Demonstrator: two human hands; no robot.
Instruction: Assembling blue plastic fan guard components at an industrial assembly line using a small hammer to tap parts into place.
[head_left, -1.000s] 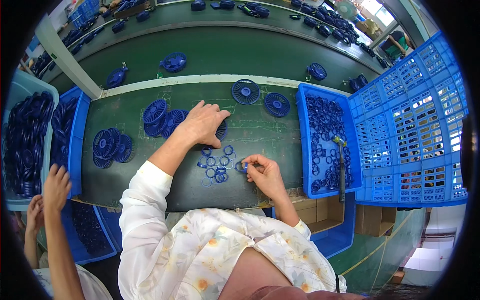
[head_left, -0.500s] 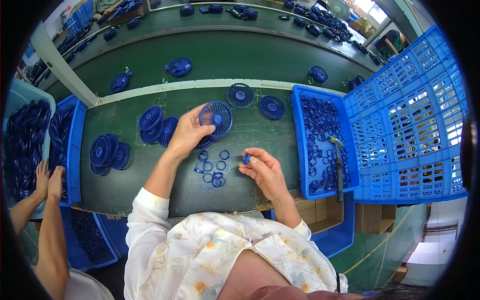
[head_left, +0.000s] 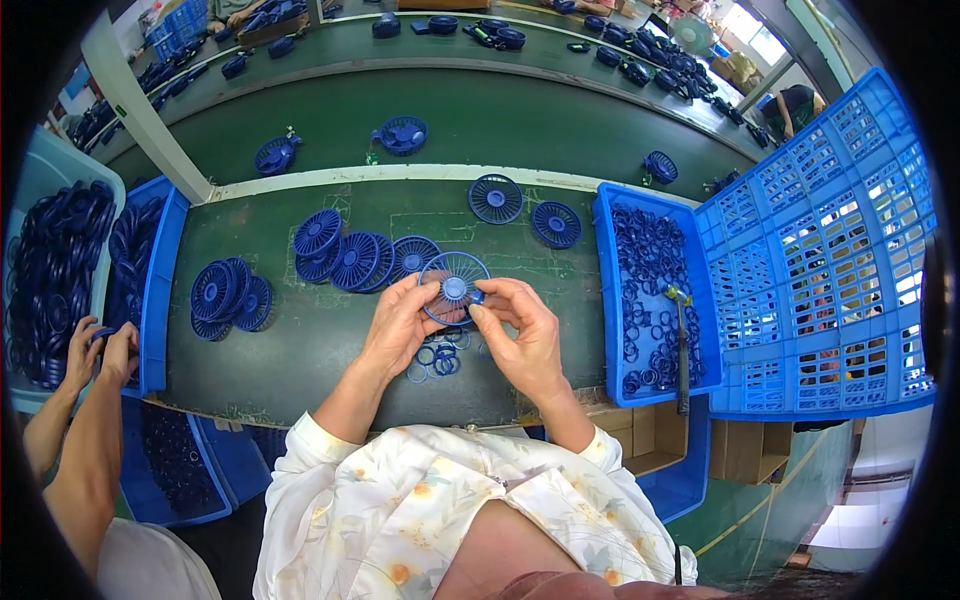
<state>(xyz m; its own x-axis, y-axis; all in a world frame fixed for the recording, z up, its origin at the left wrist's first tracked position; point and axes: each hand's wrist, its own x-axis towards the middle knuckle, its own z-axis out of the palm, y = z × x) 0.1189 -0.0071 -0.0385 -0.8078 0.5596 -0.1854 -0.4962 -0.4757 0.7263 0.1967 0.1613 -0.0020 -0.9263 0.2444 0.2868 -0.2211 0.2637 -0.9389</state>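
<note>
My left hand (head_left: 400,322) pinches a round blue fan grille (head_left: 455,288) by its rim, over the green worktop. At the grille's right edge my right hand (head_left: 522,335) closes its thumb and fingers on a small blue plastic piece (head_left: 477,298), probably a ring, partly hidden by the fingers. Below the grille lie several loose blue rings (head_left: 437,358), partly covered by my hands. Stacked fan grilles (head_left: 355,262) lie to the left of my hands, with another cluster (head_left: 228,295) further left. Two more grilles (head_left: 496,199) rest beyond my right hand.
A blue bin (head_left: 712,360) of small rings stands at right, a hammer (head_left: 683,350) across its edge. Beside it leans a blue crate (head_left: 800,270). On the left, a co-worker's hands (head_left: 100,350) work at bins of blue parts. A conveyor (head_left: 330,110) runs behind.
My left hand has brought the grille down and right, toward me. My right hand has met it with the small blue piece at its rim. The view has shifted slightly.
</note>
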